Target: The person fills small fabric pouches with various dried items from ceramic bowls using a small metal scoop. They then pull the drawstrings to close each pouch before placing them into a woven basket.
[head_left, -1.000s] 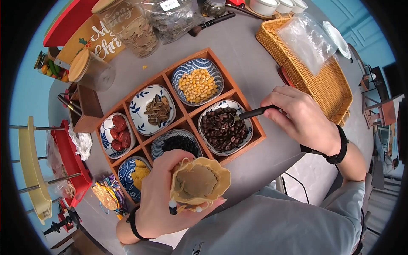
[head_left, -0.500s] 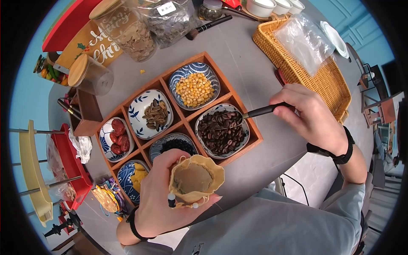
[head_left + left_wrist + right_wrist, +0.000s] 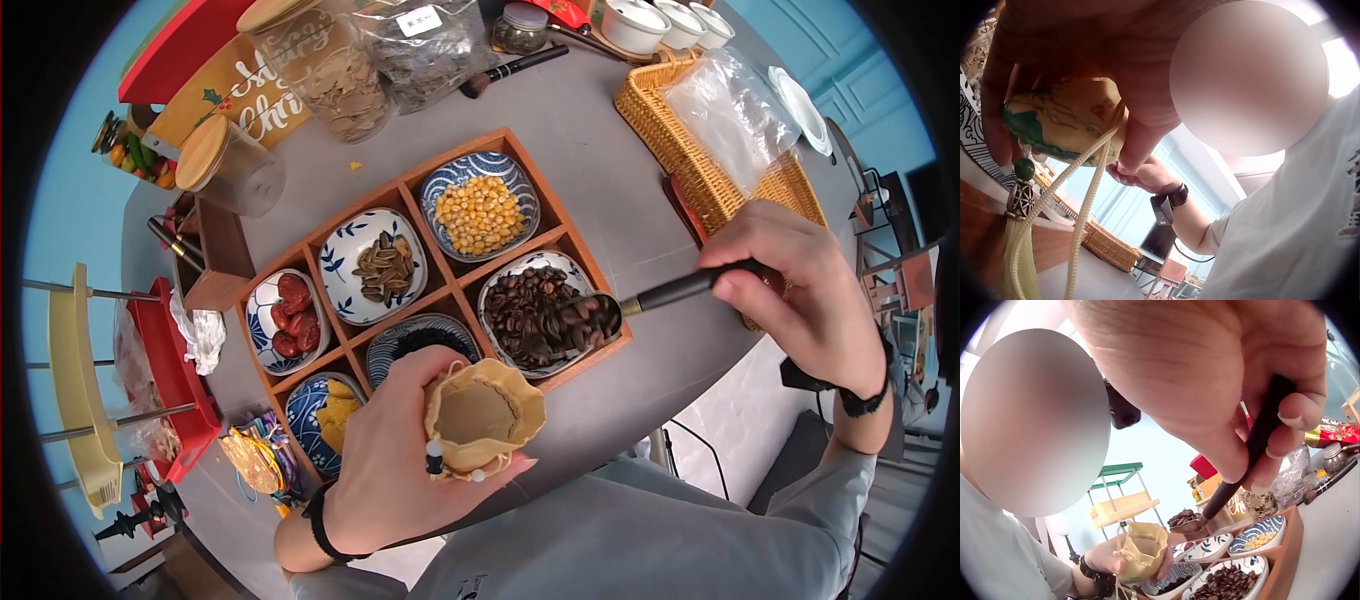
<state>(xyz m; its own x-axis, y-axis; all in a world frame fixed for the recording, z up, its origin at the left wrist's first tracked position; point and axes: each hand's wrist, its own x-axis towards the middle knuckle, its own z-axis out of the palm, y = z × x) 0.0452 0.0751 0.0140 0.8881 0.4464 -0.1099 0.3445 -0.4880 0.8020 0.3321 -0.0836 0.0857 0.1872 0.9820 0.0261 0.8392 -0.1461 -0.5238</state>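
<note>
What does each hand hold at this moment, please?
Left hand: closed round the pouch, its mouth open.
Right hand: closed on the spoon, which carries dark beans.

"Chri" on sign (image 3: 195,108), characters (image 3: 418,21) on bag (image 3: 430,66)

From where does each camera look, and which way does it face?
Head: worn on the head, facing forward and down at the wooden tray; both forearms, left hand, right hand and shirt.
Left wrist: faces past the pouch; left hand close, right hand and shirt beyond.
Right wrist: faces along the spoon; right hand close, left hand beyond.
Head and right wrist share spoon, pouch and tray.
</note>
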